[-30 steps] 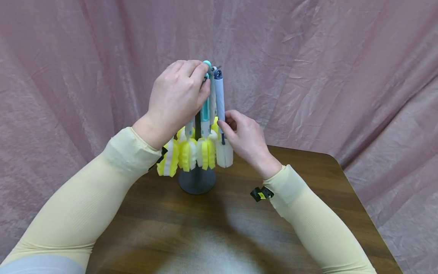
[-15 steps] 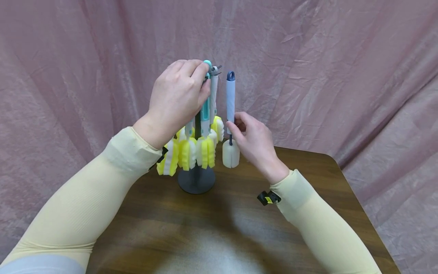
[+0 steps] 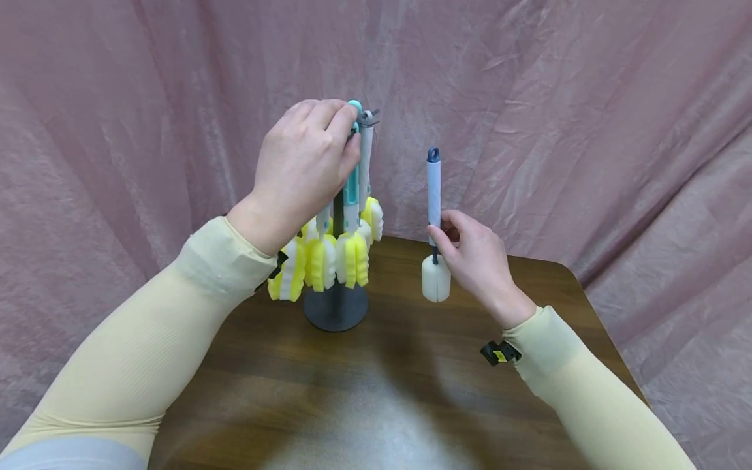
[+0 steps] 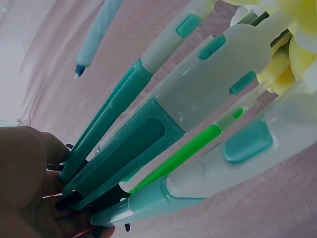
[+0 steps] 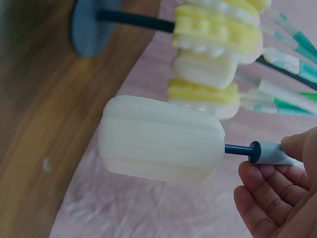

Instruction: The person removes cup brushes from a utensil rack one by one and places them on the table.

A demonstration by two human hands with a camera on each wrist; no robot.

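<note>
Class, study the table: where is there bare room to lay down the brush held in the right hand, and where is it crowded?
The wooden table is bare in front of the stand's round base and under the right hand, which holds the white sponge brush upright. It is crowded at the stand, where the left hand grips the handle tops of the hanging brushes.

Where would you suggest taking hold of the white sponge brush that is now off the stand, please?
Hold the white sponge brush by the lower part of its pale handle, just above the foam head, coming from its right side. It stands upright with the foam hanging down, and the right hand already pinches it there, clear of the stand.
</note>
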